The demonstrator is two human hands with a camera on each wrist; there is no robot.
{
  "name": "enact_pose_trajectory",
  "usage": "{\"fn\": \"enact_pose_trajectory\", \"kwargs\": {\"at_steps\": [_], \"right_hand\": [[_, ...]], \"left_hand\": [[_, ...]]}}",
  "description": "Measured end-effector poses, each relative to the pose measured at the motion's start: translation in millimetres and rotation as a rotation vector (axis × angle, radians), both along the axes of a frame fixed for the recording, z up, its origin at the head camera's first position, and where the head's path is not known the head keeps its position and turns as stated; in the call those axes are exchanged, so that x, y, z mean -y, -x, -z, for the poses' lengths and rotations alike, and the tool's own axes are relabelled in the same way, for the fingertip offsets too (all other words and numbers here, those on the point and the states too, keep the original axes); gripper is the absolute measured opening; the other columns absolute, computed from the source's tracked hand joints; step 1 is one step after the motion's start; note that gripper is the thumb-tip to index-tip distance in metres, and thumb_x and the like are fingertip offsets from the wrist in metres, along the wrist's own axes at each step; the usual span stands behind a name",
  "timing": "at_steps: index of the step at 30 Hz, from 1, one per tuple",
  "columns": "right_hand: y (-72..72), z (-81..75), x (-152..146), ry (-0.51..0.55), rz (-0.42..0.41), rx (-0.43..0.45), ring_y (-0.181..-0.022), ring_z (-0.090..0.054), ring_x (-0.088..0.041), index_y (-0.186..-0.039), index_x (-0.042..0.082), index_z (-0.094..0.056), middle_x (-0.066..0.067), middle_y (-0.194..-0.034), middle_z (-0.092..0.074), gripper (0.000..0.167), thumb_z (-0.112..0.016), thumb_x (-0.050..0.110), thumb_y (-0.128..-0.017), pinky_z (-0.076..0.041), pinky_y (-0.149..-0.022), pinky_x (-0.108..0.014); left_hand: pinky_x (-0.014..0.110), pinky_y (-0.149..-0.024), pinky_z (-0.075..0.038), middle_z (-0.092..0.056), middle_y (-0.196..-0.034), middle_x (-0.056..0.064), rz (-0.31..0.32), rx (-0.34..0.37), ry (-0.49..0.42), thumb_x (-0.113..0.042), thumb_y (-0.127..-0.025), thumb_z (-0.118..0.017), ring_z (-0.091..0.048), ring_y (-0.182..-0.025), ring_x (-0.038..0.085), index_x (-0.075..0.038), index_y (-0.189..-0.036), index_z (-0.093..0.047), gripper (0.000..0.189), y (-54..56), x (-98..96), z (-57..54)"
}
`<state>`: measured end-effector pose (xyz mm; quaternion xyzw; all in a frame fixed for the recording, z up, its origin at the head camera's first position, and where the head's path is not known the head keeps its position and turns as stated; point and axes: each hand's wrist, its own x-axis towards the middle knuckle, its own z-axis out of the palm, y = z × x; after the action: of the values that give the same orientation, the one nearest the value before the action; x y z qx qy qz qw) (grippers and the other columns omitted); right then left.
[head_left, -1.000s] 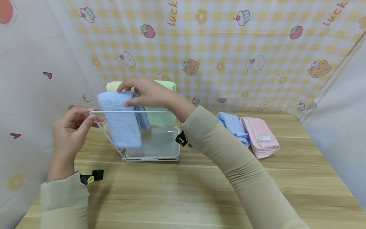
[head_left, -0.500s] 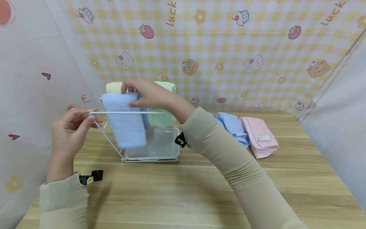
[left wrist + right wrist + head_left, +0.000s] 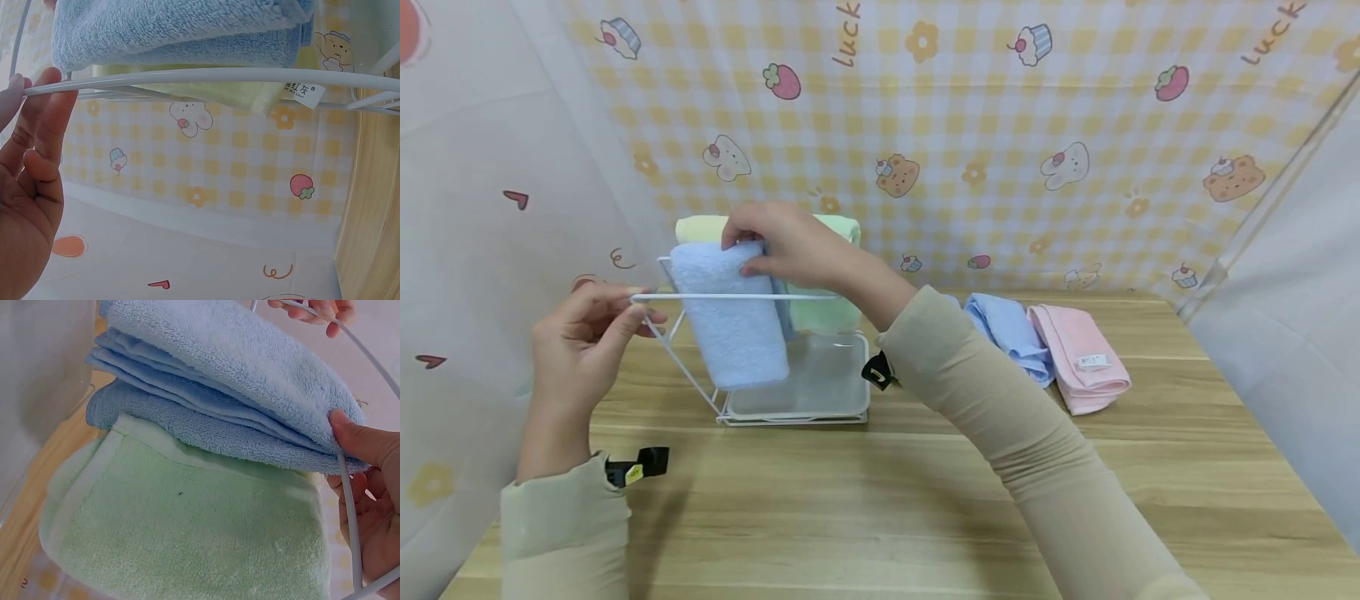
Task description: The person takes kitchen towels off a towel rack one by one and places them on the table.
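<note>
A white wire rack (image 3: 722,297) stands on the table at the left. My left hand (image 3: 580,350) pinches its near left corner between thumb and fingers. Over one of the rack's bars hangs a folded light-blue towel (image 3: 730,337), its front layer reaching down near the base. With thumb and fingers, my right hand (image 3: 790,242) pinches this towel's top fold at its right end; in the right wrist view the thumb (image 3: 356,437) lies on the blue cloth beside a white bar. Behind hang a green towel (image 3: 187,519) and a pale-yellow towel (image 3: 700,227), partly covered by the blue one and my hand.
A translucent tray (image 3: 827,379) sits in the rack's base. Right of it on the wooden table (image 3: 865,508) lie blue folded cloth (image 3: 1011,333) and a pink folded towel (image 3: 1078,350) with a white label, partly behind my right sleeve. A patterned curtain (image 3: 970,125) hangs behind.
The blue towel has shifted a little to the right along the bar with my right hand, uncovering the bar's left end. My left hand keeps its grip on the rack's corner.
</note>
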<state>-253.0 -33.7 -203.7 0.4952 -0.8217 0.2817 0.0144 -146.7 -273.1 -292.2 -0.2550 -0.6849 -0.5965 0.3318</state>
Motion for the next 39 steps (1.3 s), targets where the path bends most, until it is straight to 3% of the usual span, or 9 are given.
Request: {"fn": "enact_pose_trajectory", "kwargs": {"at_steps": [19, 39], "right_hand": [[-2.0, 2.7, -9.0, 0.138, 0.002, 0.019, -0.099, -0.061, -0.011, -0.111, 0.003, -0.07, -0.005, -0.11, -0.071, 0.025, -0.075, 0.011, -0.088, -0.047, -0.088, -0.013], [-5.4, 4.1, -13.0, 0.239, 0.063, 0.047, -0.096, -0.06, -0.008, -0.113, 0.007, -0.072, -0.003, -0.114, -0.072, 0.027, -0.077, 0.012, -0.087, -0.049, -0.085, -0.014]], "left_hand": [[0.013, -0.066, -0.059, -0.075, -0.082, 0.001, 0.014, 0.003, -0.008, 0.022, -0.087, -0.057, -0.072, -0.071, 0.007, 0.025, -0.1, -0.06, 0.014, -0.5, -0.2, -0.5], [0.011, -0.065, -0.058, -0.074, -0.081, -0.005, -0.088, 0.023, 0.064, 0.02, -0.088, -0.058, -0.071, -0.069, 0.002, 0.023, -0.1, -0.061, 0.013, -2.6, -1.8, -1.6]]}}
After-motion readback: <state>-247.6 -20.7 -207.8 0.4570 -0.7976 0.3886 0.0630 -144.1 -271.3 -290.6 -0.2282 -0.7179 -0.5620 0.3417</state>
